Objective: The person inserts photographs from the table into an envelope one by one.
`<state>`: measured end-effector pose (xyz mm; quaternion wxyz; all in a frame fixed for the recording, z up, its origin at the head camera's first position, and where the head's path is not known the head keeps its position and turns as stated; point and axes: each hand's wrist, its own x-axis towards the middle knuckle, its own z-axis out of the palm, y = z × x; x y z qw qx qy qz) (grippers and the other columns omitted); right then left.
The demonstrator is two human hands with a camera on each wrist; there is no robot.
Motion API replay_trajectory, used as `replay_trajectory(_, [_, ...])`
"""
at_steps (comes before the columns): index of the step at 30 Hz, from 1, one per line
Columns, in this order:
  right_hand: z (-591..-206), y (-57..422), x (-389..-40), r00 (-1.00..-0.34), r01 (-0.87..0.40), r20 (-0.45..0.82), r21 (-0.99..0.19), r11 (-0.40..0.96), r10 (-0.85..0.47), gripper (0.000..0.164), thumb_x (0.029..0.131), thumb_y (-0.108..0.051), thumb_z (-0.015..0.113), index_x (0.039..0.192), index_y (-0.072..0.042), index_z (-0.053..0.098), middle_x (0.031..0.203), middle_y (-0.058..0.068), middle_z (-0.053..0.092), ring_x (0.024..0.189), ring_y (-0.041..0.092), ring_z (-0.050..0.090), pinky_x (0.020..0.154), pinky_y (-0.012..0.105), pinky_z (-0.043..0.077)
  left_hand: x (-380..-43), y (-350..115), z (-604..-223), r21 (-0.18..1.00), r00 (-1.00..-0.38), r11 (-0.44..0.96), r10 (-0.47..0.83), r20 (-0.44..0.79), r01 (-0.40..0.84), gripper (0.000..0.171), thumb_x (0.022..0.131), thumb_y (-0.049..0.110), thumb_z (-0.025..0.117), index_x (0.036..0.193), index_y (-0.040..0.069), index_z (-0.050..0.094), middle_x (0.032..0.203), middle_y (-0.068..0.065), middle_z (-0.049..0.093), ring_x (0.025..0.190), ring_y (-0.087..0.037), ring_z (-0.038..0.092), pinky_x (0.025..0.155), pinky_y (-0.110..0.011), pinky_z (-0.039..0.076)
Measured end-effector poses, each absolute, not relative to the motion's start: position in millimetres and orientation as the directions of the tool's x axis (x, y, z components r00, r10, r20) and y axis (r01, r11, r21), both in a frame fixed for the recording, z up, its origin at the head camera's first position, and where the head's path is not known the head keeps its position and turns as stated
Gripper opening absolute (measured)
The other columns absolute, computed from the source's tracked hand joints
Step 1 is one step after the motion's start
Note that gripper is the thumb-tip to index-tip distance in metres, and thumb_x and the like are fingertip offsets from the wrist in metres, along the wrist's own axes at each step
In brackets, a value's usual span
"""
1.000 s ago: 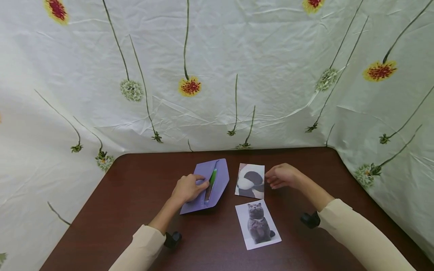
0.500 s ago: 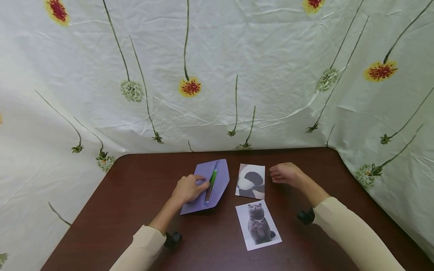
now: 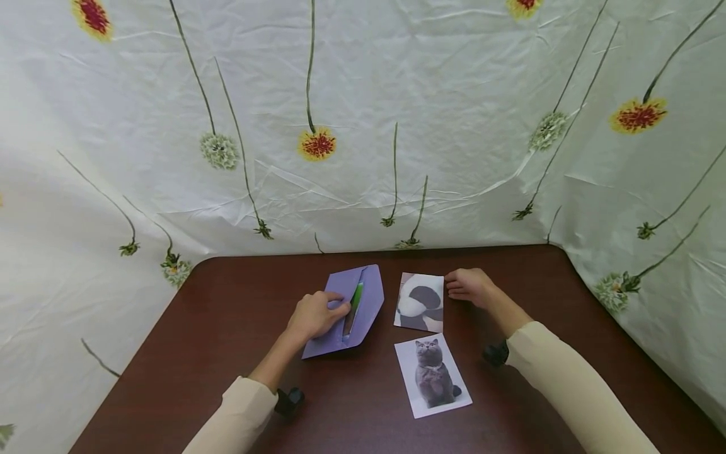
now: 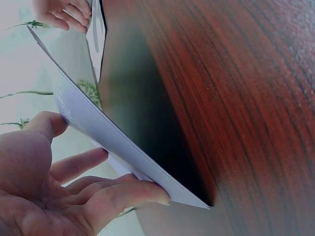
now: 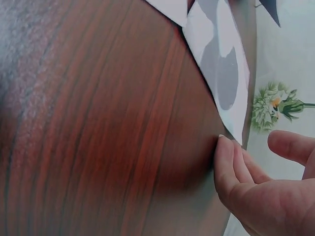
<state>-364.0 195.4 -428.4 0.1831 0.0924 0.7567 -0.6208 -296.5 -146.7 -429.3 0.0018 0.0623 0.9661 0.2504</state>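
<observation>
A lavender envelope [image 3: 371, 296] lies slanted on the brown table, its flap unfolded to the right. A green-edged insert [image 3: 357, 296] shows in its slit-like mouth. My left hand [image 3: 314, 316] holds the envelope near that mouth, thumb and index finger at the edge; in the left wrist view one side of the envelope stands raised off the tabletop. A panda picture card [image 3: 420, 302] lies right of it. My right hand [image 3: 469, 287] is beside the card's far right corner, fingertips right at the corner and thumb held apart, as the right wrist view [image 5: 261, 182] shows.
Nearer to me a grey cat picture card [image 3: 433, 376] lies askew, its top edge close to the panda card. The dark wooden table [image 3: 244, 309] has rounded far corners. A white flowered cloth [image 3: 363, 189] hangs behind and around it.
My right hand first drew back a little from the panda card, then came in again at its far right corner. My left hand and the envelope have stayed in place.
</observation>
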Motion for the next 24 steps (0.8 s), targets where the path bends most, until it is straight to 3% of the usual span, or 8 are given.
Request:
replay_trajectory(6, [-431.5,192.9,-368.0,-0.917,0.387,-0.398,-0.904,0.184,-0.028,0.048,0.099,-0.009,0.049,0.141,0.016,0.047,0.144,0.034,0.048,0.112,0.031,0.06,0.106,0.041,0.049,-296.9,-145.8,-428.9,0.478,-0.992,0.87,0.12,0.033,0.121,0.042,0.094,0.038,0.064,0.125,0.012,0.074,0.126,-0.019,0.07,0.107,-0.038,0.07,0.081,-0.048,0.056])
replay_trajectory(14, [-432.3,192.4,-372.7,-0.913,0.399,-0.407,-0.898,0.187,-0.003,0.048,0.098,-0.011,0.052,0.139,0.014,0.049,0.135,0.027,0.054,0.105,0.026,0.061,0.104,0.039,0.05,-297.5,-146.7,-429.1,0.477,-0.991,0.868,0.127,0.047,0.134,0.042,0.094,0.037,0.064,0.124,0.011,0.074,0.127,-0.018,0.07,0.109,-0.038,0.069,0.084,-0.05,0.055])
replay_trajectory(24, [-433.8,190.0,-382.4,-0.897,0.437,-0.44,-0.873,0.216,0.04,0.045,0.095,-0.015,0.058,0.133,0.009,0.057,0.118,0.014,0.06,0.098,0.02,0.06,0.089,0.031,0.055,-296.9,-146.7,-431.0,0.481,-0.99,0.866,0.131,0.053,0.14,0.041,0.094,0.037,0.065,0.123,0.011,0.075,0.125,-0.017,0.071,0.112,-0.04,0.068,0.087,-0.052,0.055])
